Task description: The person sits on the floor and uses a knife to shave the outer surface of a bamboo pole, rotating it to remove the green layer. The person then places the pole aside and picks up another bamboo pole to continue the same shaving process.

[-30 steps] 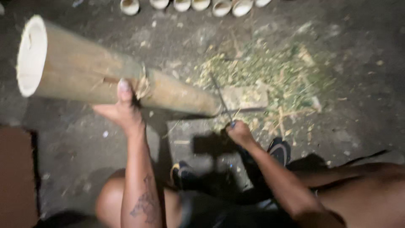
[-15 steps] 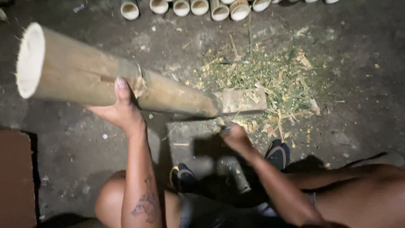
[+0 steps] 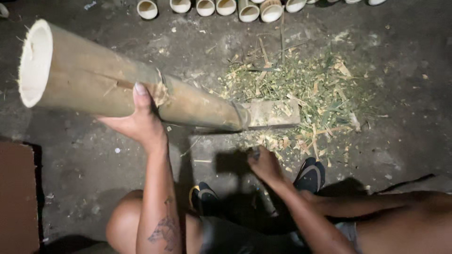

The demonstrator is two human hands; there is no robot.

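Nearest the camera, the person's bare knees were bent over two dark slip-on shoes [image 3: 308, 176] planted on the rough, dusty concrete floor [image 3: 405, 94]. The right hand [image 3: 264, 164] hung low in shadow just above the floor, its fingers curled closed around something small and dark that could not be made out. The left hand [image 3: 139, 123], on a tattooed forearm, cupped the underside of a thick bamboo pole [image 3: 132, 91] from below, thumb pressed up against its side, the palm gripping it firmly. The pole was a pale tan, smooth-skinned tube with a ragged, fibrous ring at one node; its near cut end [image 3: 35, 63] showed a creamy, hollow wall, and it sloped down to the right, its far end resting on a flat rectangular block [image 3: 275, 114]. Around and beyond the block lay a loose heap of green and straw-coloured shavings [image 3: 310, 89], thin and splintery. Farthest off, along the top edge, stood a row of short cut bamboo sections [image 3: 226, 7], round, hollow and pale-rimmed.
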